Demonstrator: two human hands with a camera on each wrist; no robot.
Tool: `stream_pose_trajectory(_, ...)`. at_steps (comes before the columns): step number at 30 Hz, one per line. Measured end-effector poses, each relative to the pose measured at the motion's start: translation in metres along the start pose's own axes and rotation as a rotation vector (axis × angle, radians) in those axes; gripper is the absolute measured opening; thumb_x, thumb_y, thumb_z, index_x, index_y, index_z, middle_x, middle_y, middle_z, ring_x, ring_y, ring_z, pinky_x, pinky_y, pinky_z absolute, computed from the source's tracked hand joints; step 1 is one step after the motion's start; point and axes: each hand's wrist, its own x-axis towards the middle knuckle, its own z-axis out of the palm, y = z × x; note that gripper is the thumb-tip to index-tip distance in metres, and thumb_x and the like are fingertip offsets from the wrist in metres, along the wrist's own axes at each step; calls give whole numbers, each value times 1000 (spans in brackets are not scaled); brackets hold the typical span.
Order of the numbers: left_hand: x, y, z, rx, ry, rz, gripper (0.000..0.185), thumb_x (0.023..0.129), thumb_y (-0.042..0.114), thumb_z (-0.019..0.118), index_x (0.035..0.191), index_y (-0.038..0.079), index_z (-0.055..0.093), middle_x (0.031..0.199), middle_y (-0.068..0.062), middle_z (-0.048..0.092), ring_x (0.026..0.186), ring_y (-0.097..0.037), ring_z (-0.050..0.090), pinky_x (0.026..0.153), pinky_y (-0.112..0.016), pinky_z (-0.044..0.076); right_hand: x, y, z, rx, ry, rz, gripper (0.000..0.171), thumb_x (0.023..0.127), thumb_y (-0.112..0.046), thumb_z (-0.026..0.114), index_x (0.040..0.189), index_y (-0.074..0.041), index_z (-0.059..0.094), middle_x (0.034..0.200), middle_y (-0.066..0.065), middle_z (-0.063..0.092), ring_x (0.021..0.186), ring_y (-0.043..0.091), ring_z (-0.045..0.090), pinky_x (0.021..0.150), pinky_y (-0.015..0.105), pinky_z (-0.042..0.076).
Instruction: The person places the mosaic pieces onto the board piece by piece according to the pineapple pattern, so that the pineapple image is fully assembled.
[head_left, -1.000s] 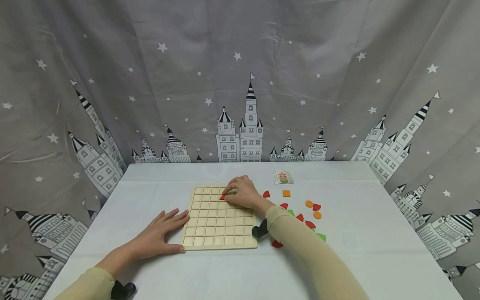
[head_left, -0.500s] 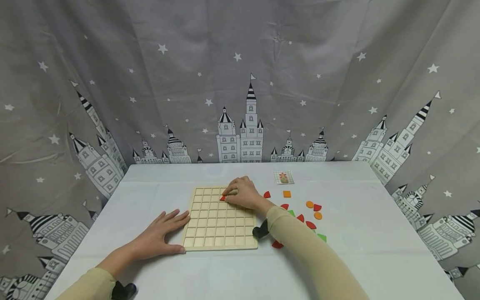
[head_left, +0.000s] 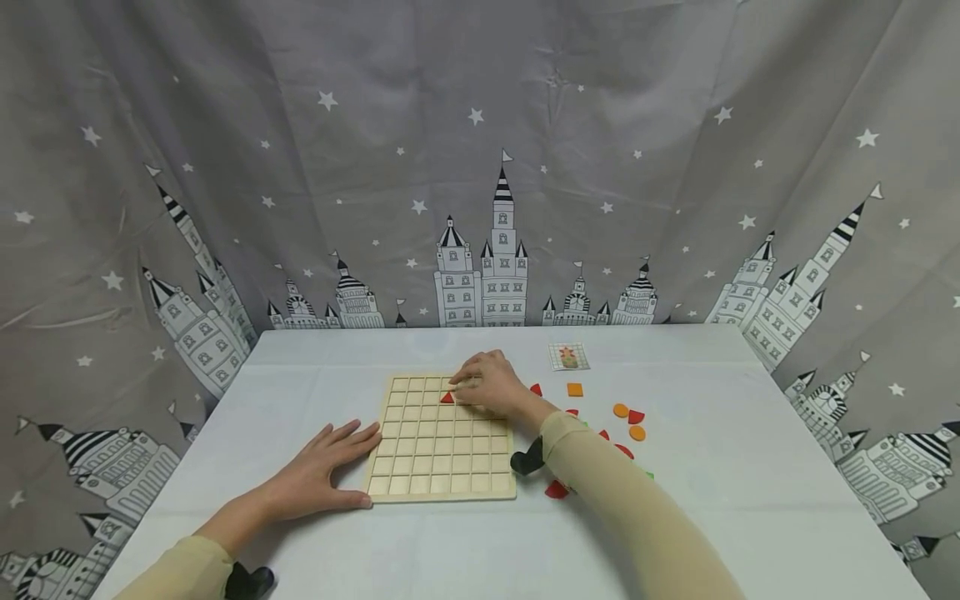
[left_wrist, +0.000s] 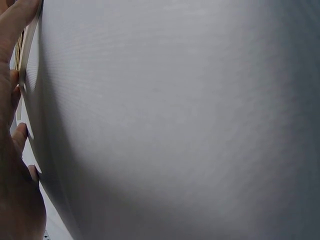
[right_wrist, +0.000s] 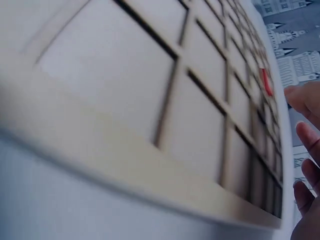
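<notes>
Resting flat with straight fingers, the left hand (head_left: 315,477) is pressing on the table (head_left: 450,542) against the left edge of the wooden grid board (head_left: 438,462). Lying on the board's far rows, the right hand (head_left: 491,385), fingers bent, is touching nothing clearly; grip not visible. Sitting in a cell just beside the fingertips, red piece (head_left: 447,397). Showing only blurred cells and the red piece (right_wrist: 266,82), the right wrist view; showing only cloth and fingers (left_wrist: 12,30), the left wrist view.

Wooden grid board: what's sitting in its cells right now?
One red piece lies in a cell of the second row of the wooden grid board, beside the right hand. The other visible cells are bare. That hand covers several cells at the far right corner, so their contents cannot be seen.
</notes>
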Motion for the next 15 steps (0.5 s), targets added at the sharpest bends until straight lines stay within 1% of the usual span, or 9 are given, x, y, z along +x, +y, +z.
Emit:
stream_pose_trajectory(2, 1, 1, 0, 3, -4, -5, 101, 76, 71, 75, 154, 14, 48, 161, -2, 40, 151, -39, 26, 122, -65, 10, -4, -1, -9, 45, 4, 4, 24, 95, -28, 72, 117, -21, 79, 129, -5, 59, 132, 23, 38, 111, 46, 37)
stream_pose_trajectory(7, 1, 3, -1, 5, -15, -22, 103, 76, 72, 75, 156, 14, 46, 161, -4, 42, 151, -39, 26, 122, -65, 11, -18, 1, -35, 79, 24, 13, 28, 94, -28, 74, 120, -20, 77, 130, -6, 59, 135, 22, 35, 111, 48, 38)
stream_pose_trajectory(12, 1, 2, -1, 13, -4, -1, 103, 76, 72, 75, 155, 12, 46, 161, -5, 41, 150, -40, 27, 121, -66, 12, -45, 11, -55, 49, 33, 30, 31, 94, -26, 73, 124, -19, 76, 131, -4, 60, 135, 25, 37, 110, 51, 39)
stream_pose_trajectory(15, 2, 2, 0, 12, 3, 14, 102, 77, 71, 75, 155, 12, 47, 161, -5, 40, 150, -40, 27, 121, -66, 12, -65, 22, -64, 37, 24, 55, 30, 95, -25, 73, 124, -20, 75, 132, -4, 61, 137, 27, 39, 113, 53, 37)
